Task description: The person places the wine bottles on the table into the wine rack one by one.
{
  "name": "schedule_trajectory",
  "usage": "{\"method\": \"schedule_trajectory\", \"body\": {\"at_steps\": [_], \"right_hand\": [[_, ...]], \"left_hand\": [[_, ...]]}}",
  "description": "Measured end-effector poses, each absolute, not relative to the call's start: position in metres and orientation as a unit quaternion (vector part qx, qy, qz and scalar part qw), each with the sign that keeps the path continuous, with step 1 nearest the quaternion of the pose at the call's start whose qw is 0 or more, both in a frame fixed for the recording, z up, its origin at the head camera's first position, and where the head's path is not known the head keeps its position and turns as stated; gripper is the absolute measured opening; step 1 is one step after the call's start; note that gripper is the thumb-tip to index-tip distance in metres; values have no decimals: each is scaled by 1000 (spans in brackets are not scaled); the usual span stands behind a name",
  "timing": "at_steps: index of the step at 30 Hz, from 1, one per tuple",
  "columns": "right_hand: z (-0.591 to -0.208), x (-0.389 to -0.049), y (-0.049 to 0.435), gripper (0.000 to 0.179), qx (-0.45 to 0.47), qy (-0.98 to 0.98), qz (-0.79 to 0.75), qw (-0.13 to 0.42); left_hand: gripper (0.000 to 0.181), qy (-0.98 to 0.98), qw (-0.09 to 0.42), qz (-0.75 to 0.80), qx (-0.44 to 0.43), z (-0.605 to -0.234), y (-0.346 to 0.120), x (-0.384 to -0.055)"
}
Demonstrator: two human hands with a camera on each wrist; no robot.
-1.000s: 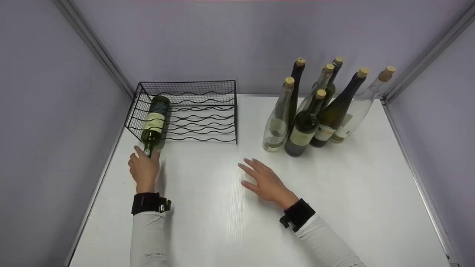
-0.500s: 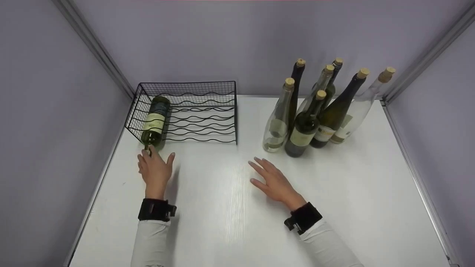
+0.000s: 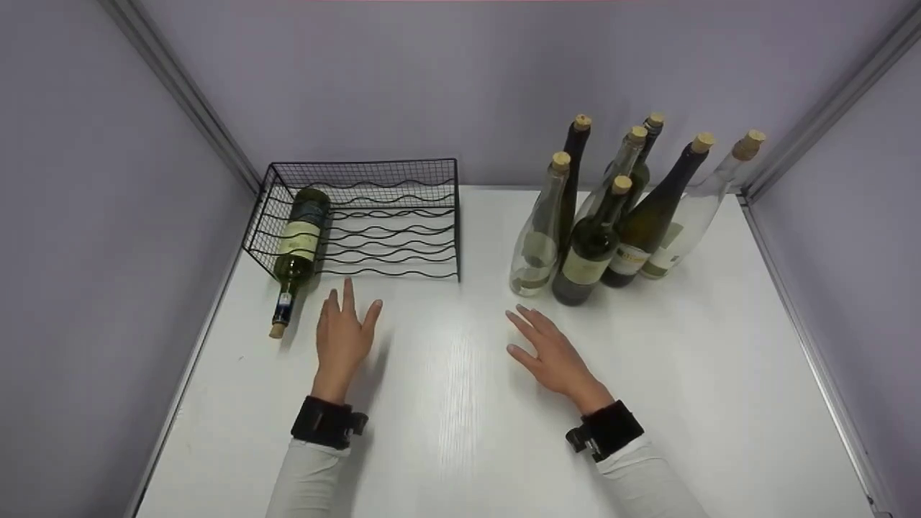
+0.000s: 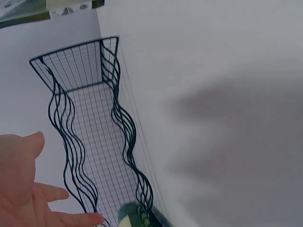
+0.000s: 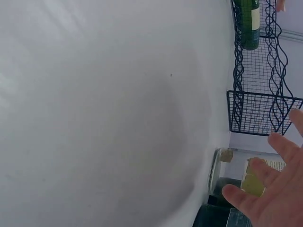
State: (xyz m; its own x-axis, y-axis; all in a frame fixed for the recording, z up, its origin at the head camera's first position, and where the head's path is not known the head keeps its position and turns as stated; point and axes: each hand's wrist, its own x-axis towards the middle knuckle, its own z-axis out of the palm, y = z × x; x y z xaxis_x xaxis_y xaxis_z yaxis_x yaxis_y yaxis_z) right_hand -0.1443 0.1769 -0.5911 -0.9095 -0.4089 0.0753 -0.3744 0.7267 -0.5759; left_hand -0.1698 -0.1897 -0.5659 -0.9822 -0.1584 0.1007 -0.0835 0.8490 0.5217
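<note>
A green wine bottle (image 3: 298,241) with a cream label lies in the left end of the black wire wine rack (image 3: 388,273), its corked neck sticking out over the front edge. My left hand (image 3: 342,342), fingers spread and holding nothing, hovers just right of that neck and in front of the rack. Toward the middle right, my right hand (image 3: 554,356) also has its fingers spread with nothing in them. It is nearest to a clear glass bottle (image 3: 536,248) and a dark green bottle (image 3: 590,252), both corked and upright, and stays apart from them.
Several more corked bottles stand grouped behind those two, among them a brown-green bottle (image 3: 647,208) and a clear one (image 3: 698,208) at the right. Grey panels (image 3: 504,86) enclose the white table (image 3: 446,403) at the back and sides.
My left hand has let go of the bottle's neck and moved right, leaving the neck and cork uncovered. My right hand has shifted a little to the right. The bottle stays in the rack.
</note>
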Motion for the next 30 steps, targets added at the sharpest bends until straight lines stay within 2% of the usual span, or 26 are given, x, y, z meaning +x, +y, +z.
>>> {"method": "schedule_trajectory", "body": {"at_steps": [8, 18, 30], "right_hand": [[-594, -142, 191, 59, -185, 927, -326, 16], [-596, -143, 206, 56, -131, 903, -409, -22], [-597, -153, 242, 55, 27, 822, -568, 19]], "left_hand": [[73, -943, 42, -327, 51, -570, -157, -164], [66, -925, 41, -377, 16, -579, -124, -162], [69, -895, -6, -447, 4, -576, -103, -162]]}}
